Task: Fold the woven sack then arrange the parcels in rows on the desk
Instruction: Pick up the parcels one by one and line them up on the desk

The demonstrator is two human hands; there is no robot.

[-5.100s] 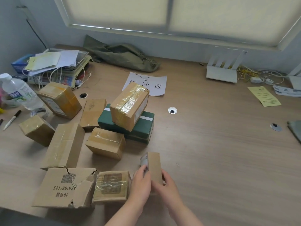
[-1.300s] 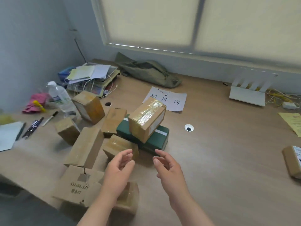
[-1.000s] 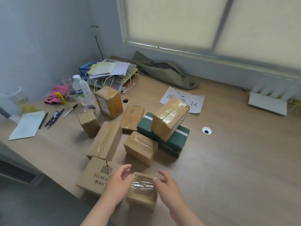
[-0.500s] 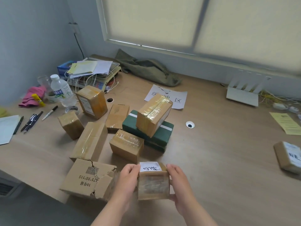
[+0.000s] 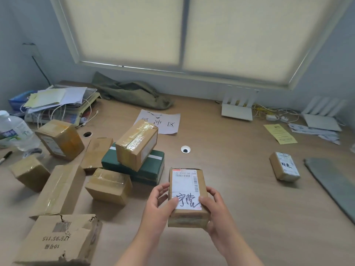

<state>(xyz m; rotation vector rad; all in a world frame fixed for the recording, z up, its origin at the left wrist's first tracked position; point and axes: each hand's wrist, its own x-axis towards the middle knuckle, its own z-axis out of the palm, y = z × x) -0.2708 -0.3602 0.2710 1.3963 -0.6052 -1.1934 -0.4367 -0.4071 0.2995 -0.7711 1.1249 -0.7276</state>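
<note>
I hold a small brown parcel (image 5: 187, 196) above the desk, its white label with handwriting facing up. My left hand (image 5: 157, 205) grips its left side and my right hand (image 5: 215, 210) its right side. Left of it lies a loose heap of several cardboard parcels, among them a taped box (image 5: 136, 144) leaning on a green box (image 5: 151, 169) and a torn carton (image 5: 57, 239) at the near edge. One labelled parcel (image 5: 284, 166) lies alone at the right. The olive woven sack (image 5: 132, 92) sits bunched by the window wall.
A paper sign (image 5: 165, 121) lies behind the heap. A water bottle (image 5: 15, 131), a pen and a scale piled with papers (image 5: 57, 100) are at the left. White routers (image 5: 237, 106), cables and a yellow sheet (image 5: 280, 133) sit at the back right, a grey mat (image 5: 334, 181) at the right edge.
Both hands reached down to the small parcel at the near edge, lifted it and turned it so its label faces up. An earlier parcel now lies at the right.
</note>
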